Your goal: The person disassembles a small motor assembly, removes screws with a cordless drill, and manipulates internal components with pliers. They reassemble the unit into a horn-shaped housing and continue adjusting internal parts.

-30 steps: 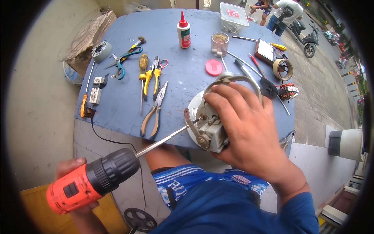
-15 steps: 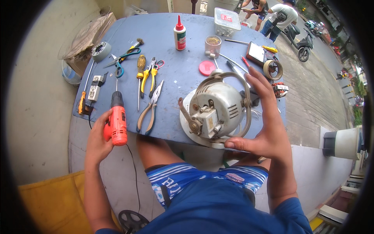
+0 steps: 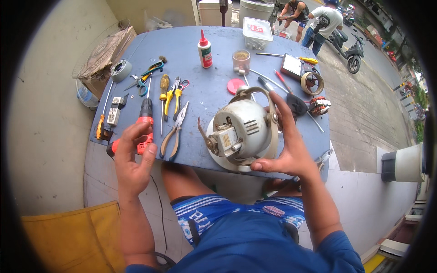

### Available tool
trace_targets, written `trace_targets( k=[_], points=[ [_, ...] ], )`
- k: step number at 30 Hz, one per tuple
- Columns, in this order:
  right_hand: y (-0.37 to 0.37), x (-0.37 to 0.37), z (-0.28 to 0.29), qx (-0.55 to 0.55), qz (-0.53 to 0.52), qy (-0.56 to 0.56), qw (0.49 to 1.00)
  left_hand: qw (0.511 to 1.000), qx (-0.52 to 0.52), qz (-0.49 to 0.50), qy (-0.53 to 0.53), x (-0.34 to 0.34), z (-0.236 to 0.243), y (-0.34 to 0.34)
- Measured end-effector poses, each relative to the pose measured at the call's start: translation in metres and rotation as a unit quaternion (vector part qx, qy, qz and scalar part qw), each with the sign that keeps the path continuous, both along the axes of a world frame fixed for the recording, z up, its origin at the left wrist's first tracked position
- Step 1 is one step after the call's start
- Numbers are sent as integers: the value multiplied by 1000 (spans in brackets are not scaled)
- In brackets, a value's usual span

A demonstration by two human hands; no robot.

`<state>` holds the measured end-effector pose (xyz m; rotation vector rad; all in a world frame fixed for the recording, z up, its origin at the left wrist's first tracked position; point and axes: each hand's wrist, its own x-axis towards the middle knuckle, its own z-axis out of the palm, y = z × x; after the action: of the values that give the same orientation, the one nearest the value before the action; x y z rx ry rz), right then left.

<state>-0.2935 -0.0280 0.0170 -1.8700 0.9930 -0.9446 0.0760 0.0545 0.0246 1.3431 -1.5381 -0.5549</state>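
- The grey fan motor housing (image 3: 243,132) sits at the near edge of the blue table (image 3: 182,50), overhanging slightly.
- The right hand (image 3: 287,150) cups its far side; fingers spread open along the housing, thumb pressed under its lower rim.
- The left hand (image 3: 134,157) rests on the orange drill (image 3: 136,134), which lies flat on the table; fingers curl loosely over its body.
- Just beyond those fingertips lie the pliers (image 3: 175,129) and a yellow-handled screwdriver (image 3: 163,98).

A glue bottle (image 3: 205,49), red lid (image 3: 235,85), pliers (image 3: 175,130) and tape roll (image 3: 311,83) lie on the blue tabletop (image 3: 182,45).
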Motion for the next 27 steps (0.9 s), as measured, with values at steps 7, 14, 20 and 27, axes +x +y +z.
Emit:
trace_targets(
  k=[7, 14, 20, 27],
  points=[
    [1, -23, 30, -150, -3, 151, 977, 998, -8, -36, 52, -99, -27, -22],
    [11, -38, 25, -107, -98, 77, 986, 965, 58, -75, 244, -107, -85, -29],
    [-17, -40, 59, -229, -29, 151, 961, 959, 100, -119, 235, -105, -97, -31],
    [-51, -10, 113, -329, 58, 377, 864, 990, 118, -62, 47, -126, -91, -26]
  ],
)
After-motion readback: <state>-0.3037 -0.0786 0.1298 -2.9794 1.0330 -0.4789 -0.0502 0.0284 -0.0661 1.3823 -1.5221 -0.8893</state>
